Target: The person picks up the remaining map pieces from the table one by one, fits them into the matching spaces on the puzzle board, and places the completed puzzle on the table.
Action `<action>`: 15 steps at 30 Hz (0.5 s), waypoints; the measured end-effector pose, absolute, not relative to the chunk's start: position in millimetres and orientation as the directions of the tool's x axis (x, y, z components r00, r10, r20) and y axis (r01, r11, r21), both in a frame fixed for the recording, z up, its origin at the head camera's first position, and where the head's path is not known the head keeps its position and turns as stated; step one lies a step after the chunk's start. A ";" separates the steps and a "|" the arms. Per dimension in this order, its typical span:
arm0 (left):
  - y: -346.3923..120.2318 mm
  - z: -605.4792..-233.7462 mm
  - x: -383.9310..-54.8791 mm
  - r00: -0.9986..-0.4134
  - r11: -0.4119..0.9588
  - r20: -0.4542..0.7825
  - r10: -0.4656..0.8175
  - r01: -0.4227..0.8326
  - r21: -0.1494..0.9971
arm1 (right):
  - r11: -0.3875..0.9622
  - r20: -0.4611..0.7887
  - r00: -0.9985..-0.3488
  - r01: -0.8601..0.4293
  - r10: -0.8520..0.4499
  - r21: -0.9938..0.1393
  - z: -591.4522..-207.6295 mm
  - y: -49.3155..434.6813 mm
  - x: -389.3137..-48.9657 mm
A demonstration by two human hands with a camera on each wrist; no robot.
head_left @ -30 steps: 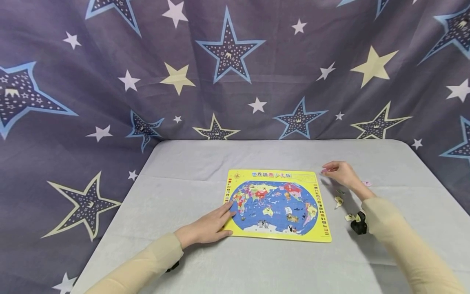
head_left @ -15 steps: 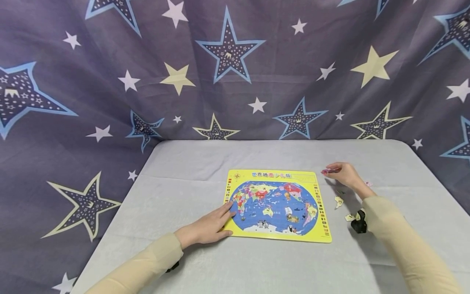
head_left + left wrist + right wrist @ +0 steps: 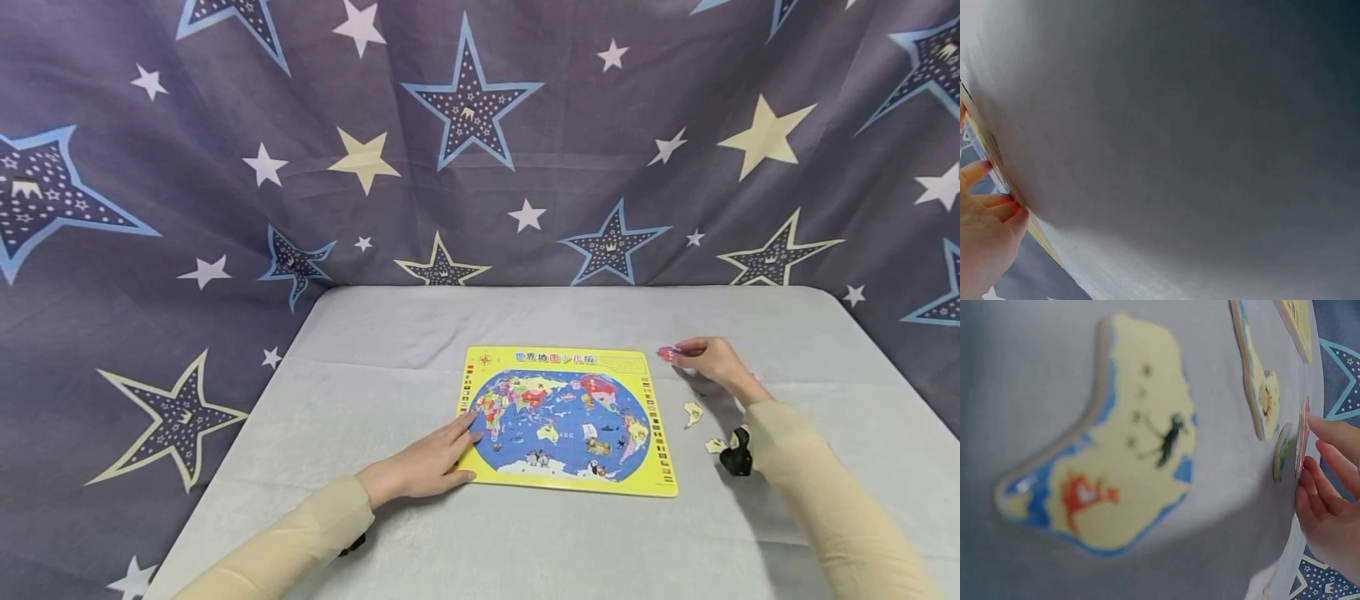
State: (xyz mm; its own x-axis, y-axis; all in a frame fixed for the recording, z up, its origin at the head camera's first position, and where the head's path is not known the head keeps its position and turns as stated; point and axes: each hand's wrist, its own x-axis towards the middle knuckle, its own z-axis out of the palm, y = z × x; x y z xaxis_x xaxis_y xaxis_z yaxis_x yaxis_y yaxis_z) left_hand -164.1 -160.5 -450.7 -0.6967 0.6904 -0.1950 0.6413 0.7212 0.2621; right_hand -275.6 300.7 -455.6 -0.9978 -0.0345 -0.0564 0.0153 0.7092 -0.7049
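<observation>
A yellow-bordered world map puzzle board lies on the grey-covered table. My left hand rests on its left edge, fingers stretched over the border; the left wrist view shows the fingertips along that edge. Just beyond the board's top right corner, my right hand pinches a pink-red puzzle piece between thumb and fingers. That pink-red puzzle piece appears nearly edge-on in the right wrist view. Near the right hand lie a cream puzzle piece and a small green-blue piece.
Another cream puzzle piece with blue edges lies near the right wrist, beside a black wrist device. A pink piece is partly hidden behind the right forearm. A dark star-patterned curtain stands behind the table.
My right hand has shifted slightly right and nearer, and more of the pink-red piece's face shows in its pinch. The left hand and the board have stayed put.
</observation>
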 end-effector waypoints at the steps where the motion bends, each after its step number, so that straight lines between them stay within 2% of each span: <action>1: -160.5 -450.8 -164.1 -0.696 0.721 -0.195 0.691 0.641 0.262 | 0.708 -0.065 -0.997 0.021 -0.036 -0.706 -455.6 300.9 -275.7; 15: -160.3 -451.4 -164.1 -0.697 0.723 -0.200 0.689 0.640 0.261 | 0.736 -0.083 -0.996 0.039 -0.023 -0.676 -457.3 298.0 -278.5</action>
